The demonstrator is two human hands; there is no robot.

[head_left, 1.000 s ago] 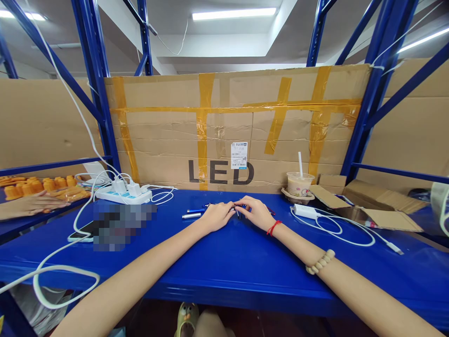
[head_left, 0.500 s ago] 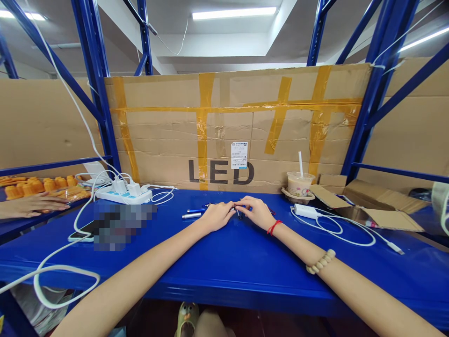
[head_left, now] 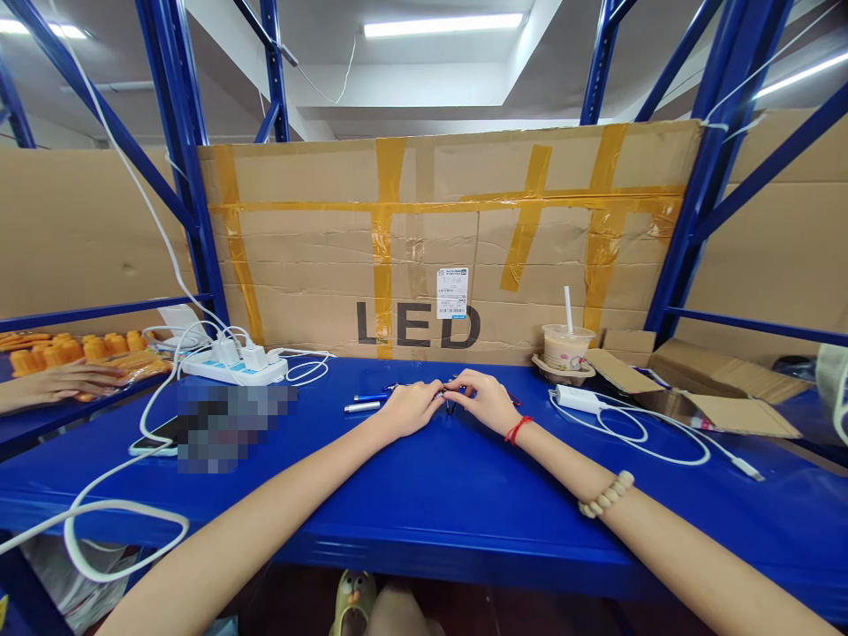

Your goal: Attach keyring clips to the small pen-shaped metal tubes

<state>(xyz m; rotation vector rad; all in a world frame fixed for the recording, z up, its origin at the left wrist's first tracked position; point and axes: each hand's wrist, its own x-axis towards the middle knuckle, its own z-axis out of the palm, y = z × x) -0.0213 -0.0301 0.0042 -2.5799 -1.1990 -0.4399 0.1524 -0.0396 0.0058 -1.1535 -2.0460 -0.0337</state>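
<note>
Fingertip to fingertip, my left hand (head_left: 412,409) and my right hand (head_left: 488,402) meet over the middle of the blue tabletop (head_left: 424,495). Both are closed in a pinch around something small and dark, mostly covered by the fingers, so its kind cannot be made out. Just left of my left hand lies a silver pen (head_left: 362,407), with a blue pen (head_left: 369,397) behind it. More pen-like pieces show partly behind both hands, among them a dark red one (head_left: 514,400) beside my right hand.
A power strip (head_left: 235,367) with white cables and a phone (head_left: 159,439) lie left. At right stand a drink cup (head_left: 567,346), a white adapter with cable (head_left: 579,399) and an open carton (head_left: 722,406). Another person's hand (head_left: 72,382) touches orange pieces at far left.
My fingertips have shifted very slightly, and the dark bit under them sits at a different angle. At far left the other person's hand has moved a little over the orange pieces.
</note>
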